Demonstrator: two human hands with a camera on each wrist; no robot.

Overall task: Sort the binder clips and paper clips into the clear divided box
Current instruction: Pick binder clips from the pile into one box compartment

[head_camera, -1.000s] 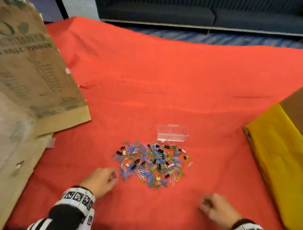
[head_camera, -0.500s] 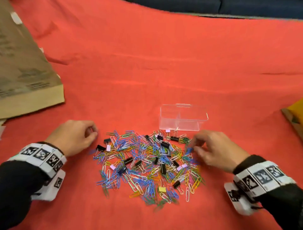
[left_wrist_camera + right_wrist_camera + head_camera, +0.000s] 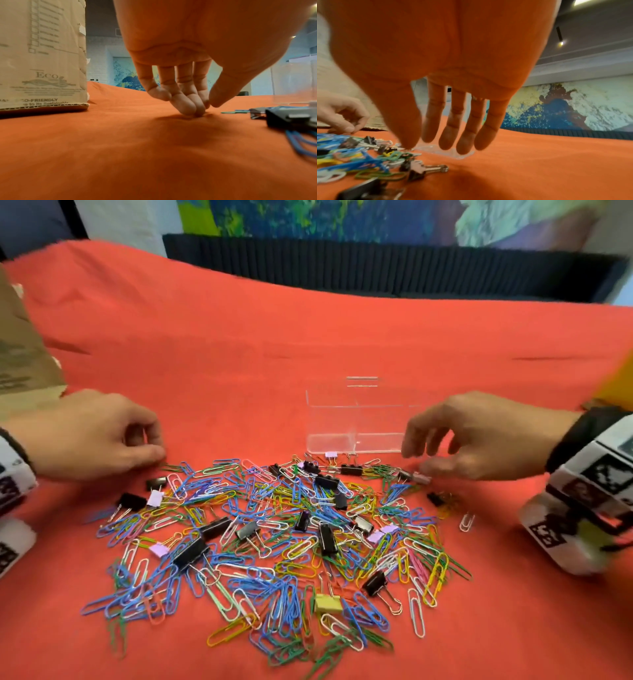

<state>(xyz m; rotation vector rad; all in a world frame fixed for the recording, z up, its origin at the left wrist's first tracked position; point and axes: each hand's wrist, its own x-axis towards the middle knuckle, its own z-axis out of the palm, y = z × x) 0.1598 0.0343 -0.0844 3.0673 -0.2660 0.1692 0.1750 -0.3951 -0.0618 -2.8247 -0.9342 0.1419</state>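
Sorting barely begun: the box (image 3: 356,419) stood apparently empty behind the untouched pile (image 3: 274,539).

The left hand (image 3: 92,436) pinched at the cloth (image 3: 308,337) by the pile, perhaps on a clip; the right hand (image 3: 479,436) hovered with fingers spread, gripping nothing. The carton (image 3: 41,54) read "ECO-FRIENDLY".

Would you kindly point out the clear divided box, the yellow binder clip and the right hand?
clear divided box (image 3: 356,436): head view, front wall.
yellow binder clip (image 3: 328,603): head view, its body.
right hand (image 3: 486,433): head view, back of the hand.
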